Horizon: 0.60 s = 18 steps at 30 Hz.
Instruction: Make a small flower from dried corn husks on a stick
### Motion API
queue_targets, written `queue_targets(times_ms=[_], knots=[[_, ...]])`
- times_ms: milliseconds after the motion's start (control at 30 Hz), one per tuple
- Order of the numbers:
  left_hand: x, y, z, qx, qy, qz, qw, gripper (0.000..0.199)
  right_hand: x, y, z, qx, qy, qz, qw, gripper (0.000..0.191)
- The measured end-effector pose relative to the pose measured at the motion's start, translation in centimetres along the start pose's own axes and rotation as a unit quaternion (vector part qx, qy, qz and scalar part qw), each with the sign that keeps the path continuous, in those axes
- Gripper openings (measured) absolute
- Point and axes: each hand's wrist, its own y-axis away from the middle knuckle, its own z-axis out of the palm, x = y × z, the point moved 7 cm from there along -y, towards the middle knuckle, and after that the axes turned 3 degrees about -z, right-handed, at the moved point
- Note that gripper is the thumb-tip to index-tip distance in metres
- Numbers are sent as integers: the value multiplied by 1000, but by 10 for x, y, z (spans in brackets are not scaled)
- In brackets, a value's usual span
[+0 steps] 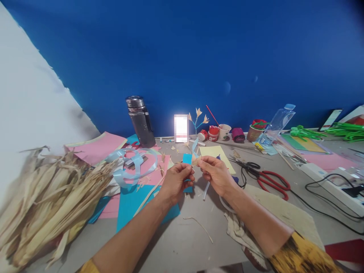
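Observation:
Near the middle of the table, my left hand [179, 179] and my right hand [215, 173] are close together. A small pale husk piece [196, 160] shows between their fingertips. My right thumb and fingers pinch it. The fingers of my left hand are curled and pressed together beside it; what they grip is too small to make out. Just behind the hands stands a blue-wrapped stem with pale husk flowers [198, 112]. A bright blue paper piece [187, 158] lies behind my left fingers.
Dried corn husks [62, 201] are heaped at left, near a light blue ribbon [138, 163] and a dark flask [140, 121]. Red-handled scissors [274, 182], a cloth [240, 229], a plastic bottle [277, 123] and a white power strip [332, 185] with black cables lie at right.

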Motion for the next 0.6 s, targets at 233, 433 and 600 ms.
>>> queue_targets(times_ms=[233, 433, 600], knots=[[4, 0, 0, -5, 9, 36, 999, 37, -2, -1, -4, 31, -21, -4, 999, 28], [11, 0, 0, 11, -49, 88, 995, 29, 0, 0, -2, 17, -38, 13, 999, 30], [13, 1, -2, 25, -64, 97, 993, 26, -2, 2, 1, -6, -27, 5, 1000, 29]])
